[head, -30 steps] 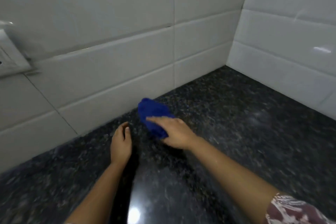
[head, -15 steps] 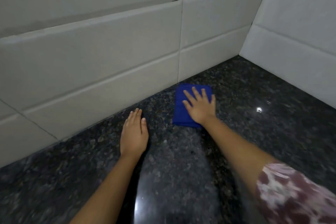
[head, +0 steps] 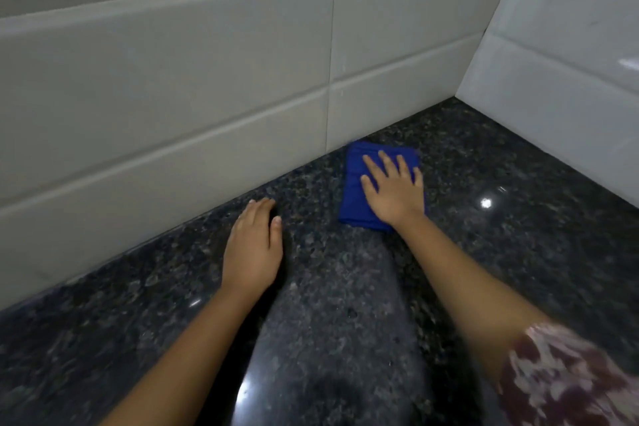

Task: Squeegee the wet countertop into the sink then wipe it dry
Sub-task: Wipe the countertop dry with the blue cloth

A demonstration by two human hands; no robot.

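From the head view we look down on a dark, speckled, polished granite surface (head: 345,304) that runs into a corner of pale grey rectangular wall tiles (head: 173,79); bright glints of light sit on the stone to the right and near the bottom edge.

Our right hand (head: 394,192) lies palm down on a folded, deep blue cloth (head: 354,194); its fingers (head: 371,162) are spread wide and flat, pressing on the cloth and not curled around it; the thumb reaches out to the left over the fabric. The cloth lies flat on the surface, its far edge just beside the foot of the back wall tiles, near a vertical grout line; its near left corner shows from under the wrist; it is well apart from the side wall on the right.

Our left hand (head: 252,245) rests palm down on the bare surface, to the left of the cloth and apart from it; its fingers (head: 257,209) are held close together and extended, holding nothing, their tips near the base of the back wall.

A blurred sleeve (head: 567,373) with a maroon and white pattern covers the right upper arm at the lower right corner; both forearms are bare.
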